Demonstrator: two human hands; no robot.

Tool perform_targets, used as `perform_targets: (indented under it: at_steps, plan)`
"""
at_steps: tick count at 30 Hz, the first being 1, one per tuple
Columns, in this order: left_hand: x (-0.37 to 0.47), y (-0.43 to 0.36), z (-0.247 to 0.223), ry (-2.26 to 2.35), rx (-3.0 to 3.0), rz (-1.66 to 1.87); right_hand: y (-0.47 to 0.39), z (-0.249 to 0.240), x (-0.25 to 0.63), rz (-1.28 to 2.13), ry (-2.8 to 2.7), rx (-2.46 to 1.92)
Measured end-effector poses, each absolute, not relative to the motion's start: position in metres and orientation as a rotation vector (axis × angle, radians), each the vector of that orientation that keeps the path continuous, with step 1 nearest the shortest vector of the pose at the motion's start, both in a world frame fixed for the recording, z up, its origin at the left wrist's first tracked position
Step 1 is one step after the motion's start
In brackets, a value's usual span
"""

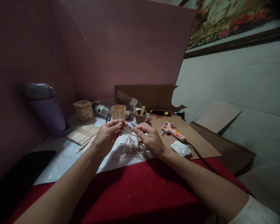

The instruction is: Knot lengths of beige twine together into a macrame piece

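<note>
My left hand (pixel 109 134) is closed in a pinch, thumb against fingers; the small, pale thing at its fingertips is too blurred to name. Close beside it, my right hand (pixel 149 137) pinches what looks like a thin strand of twine. Below the fingertips lies a loose tangle of brown twine (pixel 136 147) on the white paper (pixel 114 155). Just behind my left fingers stands a cup with a scalloped rim made of upright wooden sticks (pixel 118 112). A small pot (pixel 140 118) holding short wooden pieces is behind my right hand.
Wooden craft sticks (pixel 82 133) lie at left, near a decorated pot (pixel 83 111) and plastic bottles (pixel 102 109). A purple container (pixel 48 113) stands far left. On cardboard (pixel 203 146) at right are a patterned glue gun (pixel 174 131), white wadding (pixel 180 148) and a yellow-black cutter (pixel 160 113).
</note>
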State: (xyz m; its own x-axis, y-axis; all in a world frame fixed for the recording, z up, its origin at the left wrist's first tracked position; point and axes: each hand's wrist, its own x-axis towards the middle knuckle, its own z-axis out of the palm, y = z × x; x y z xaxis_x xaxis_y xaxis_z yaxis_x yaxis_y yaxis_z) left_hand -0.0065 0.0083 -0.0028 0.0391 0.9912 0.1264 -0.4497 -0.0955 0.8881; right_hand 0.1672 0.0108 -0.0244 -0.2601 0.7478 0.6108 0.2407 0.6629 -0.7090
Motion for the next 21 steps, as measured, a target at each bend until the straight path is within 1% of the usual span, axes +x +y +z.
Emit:
perform_targets:
  at_steps: [5, 11, 18, 21]
  plan:
    - [0.003, 0.004, -0.01, 0.758, 1.027, 1.375, 0.004, -0.024, 0.164, 0.54, -1.855, -0.766]
    - [0.011, 0.002, -0.016, 0.824, 1.091, 1.386, 0.0, -0.025, 0.16, 0.522, -1.86, -0.839]
    - [0.012, 0.003, -0.024, 0.818, 1.216, 1.385, 0.001, -0.028, 0.159, 0.621, -1.737, -0.925]
    - [0.013, 0.001, -0.022, 0.787, 1.28, 1.384, 0.003, -0.03, 0.159, 0.678, -1.691, -0.898]
